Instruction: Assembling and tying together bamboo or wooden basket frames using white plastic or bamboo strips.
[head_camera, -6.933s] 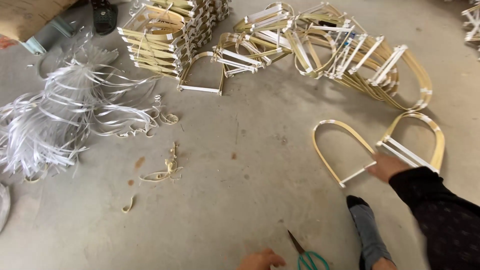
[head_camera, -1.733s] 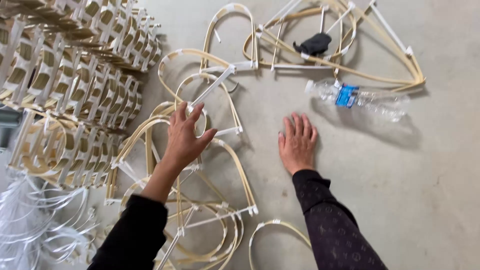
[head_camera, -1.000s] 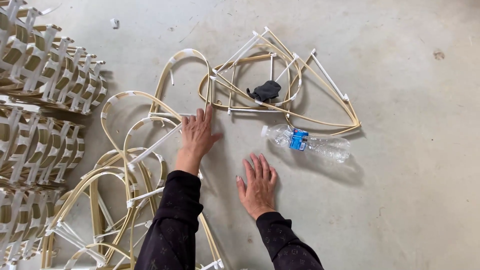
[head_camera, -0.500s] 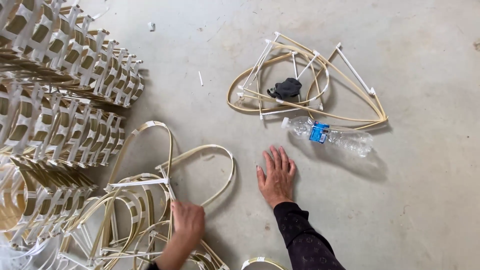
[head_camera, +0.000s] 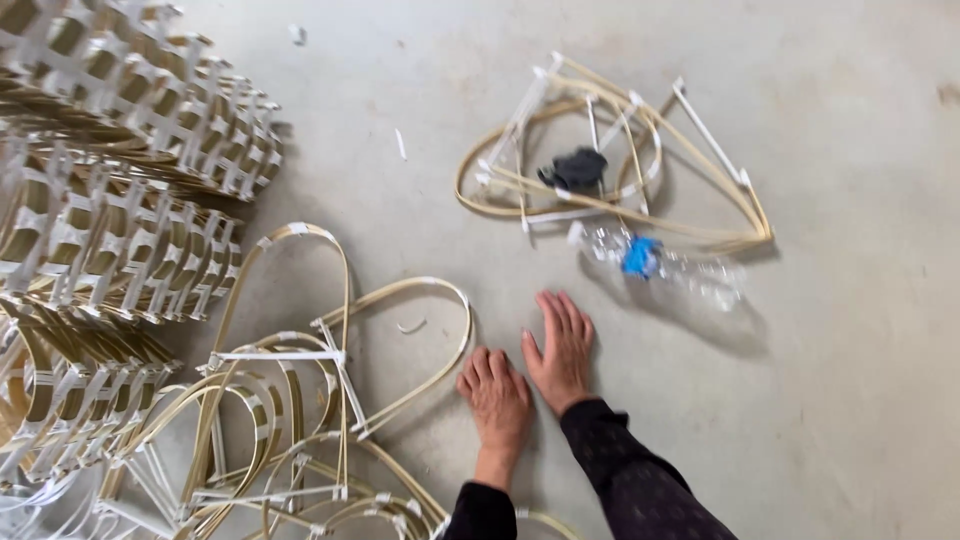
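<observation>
Now, on your far left, the stacked bundles of bent cane frames (head_camera: 110, 190) stand banked against each other. Beside them lies the loose heap of arched frames (head_camera: 300, 400), tied with white strapping. Your left hand (head_camera: 497, 400), which half a second ago was down on that heap, has come off it and lies flat on the bare concrete, fingers together, holding nothing, just beside the outermost arch (head_camera: 440, 330). Your right hand (head_camera: 560, 350) has stayed where it was, palm down and fingers lightly spread, touching the left at the thumb side. So both hands are empty and planted side by side, which reads as bracing or shifting your weight rather than handling a frame. Further right sits a small tangle of frames (head_camera: 620, 170) with a dark cloth-like lump (head_camera: 578, 168) on it, and a clear plastic bottle (head_camera: 660, 265) lying along its near edge. The floor (head_camera: 850, 400) is smooth grey concrete with a few white scraps; no walls show.
</observation>
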